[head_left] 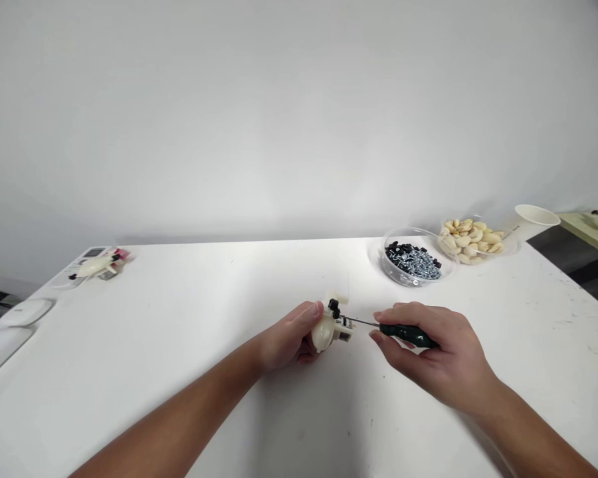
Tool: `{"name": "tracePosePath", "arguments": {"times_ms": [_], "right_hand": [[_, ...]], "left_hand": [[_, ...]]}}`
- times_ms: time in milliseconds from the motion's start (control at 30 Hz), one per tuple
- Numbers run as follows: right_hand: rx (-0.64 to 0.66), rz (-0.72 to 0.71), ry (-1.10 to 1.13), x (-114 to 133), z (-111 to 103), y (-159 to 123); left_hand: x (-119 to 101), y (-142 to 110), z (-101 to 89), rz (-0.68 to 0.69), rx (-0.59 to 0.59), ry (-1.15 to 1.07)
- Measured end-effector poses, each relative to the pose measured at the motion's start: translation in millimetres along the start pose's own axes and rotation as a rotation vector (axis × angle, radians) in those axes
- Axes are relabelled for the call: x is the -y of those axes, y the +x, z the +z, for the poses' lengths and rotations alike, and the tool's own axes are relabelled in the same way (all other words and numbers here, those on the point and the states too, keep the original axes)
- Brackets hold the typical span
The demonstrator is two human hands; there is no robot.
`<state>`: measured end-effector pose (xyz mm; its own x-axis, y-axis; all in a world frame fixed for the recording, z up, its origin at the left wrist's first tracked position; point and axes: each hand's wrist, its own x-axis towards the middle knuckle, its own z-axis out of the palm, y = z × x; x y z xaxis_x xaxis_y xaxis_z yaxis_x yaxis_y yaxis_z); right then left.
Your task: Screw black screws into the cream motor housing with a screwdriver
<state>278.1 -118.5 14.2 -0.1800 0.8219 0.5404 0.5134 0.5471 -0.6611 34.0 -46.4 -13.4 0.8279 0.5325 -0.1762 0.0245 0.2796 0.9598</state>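
Note:
My left hand is closed round a small cream plastic assembly with a rounded shell, above the middle of the white table. On the assembly's upper right sits a black fitting, and a boxy part with dark details sticks out below it. In my right hand is a screwdriver with a dark green handle. Its thin shaft points left and its tip meets the assembly beside the black fitting. Whether the tip sits in a screw is too small to tell.
Right of centre, a clear bowl holds silver screws and black pieces. A second clear bowl of cream plastic parts adjoins it, with a pale cup behind. At the far left lies a similar cream assembly near white items.

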Motion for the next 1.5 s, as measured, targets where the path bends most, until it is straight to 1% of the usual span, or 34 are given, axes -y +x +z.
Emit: {"name": "tracePosePath", "arguments": {"times_ms": [300,400,533,667,900,1067,1200,1500], "right_hand": [[-0.015,-0.02,-0.04,0.0,-0.6,0.4],[-0.036,-0.072,-0.083,0.2,0.6,0.7],[-0.058,-0.15,-0.197,-0.7,2.6,-0.5],[-0.071,-0.185,-0.252,-2.3,4.2,-2.9],[-0.068,-0.15,-0.208,2.0,0.7,-1.3],[-0.037,-0.089,-0.138,5.5,-1.2,0.8],[-0.036,-0.033,-0.113,4.8,-1.5,-0.4],[-0.055,-0.038,-0.128,4.2,-0.6,0.2]], "left_hand": [[-2.2,-0.6,1.7,-0.003,-0.025,0.04],[-4.2,-0.7,2.2,-0.017,-0.014,0.053],[-6.2,-0.2,2.7,-0.005,0.009,0.061],[-5.5,0.2,2.0,0.0,0.015,0.05],[-4.7,-0.2,0.6,0.005,0.035,0.071],[-4.7,-0.5,0.7,0.011,0.028,0.074],[-3.2,-0.4,0.0,0.016,0.038,0.063],[-1.0,-0.4,-2.2,-0.038,0.022,0.099]]}}
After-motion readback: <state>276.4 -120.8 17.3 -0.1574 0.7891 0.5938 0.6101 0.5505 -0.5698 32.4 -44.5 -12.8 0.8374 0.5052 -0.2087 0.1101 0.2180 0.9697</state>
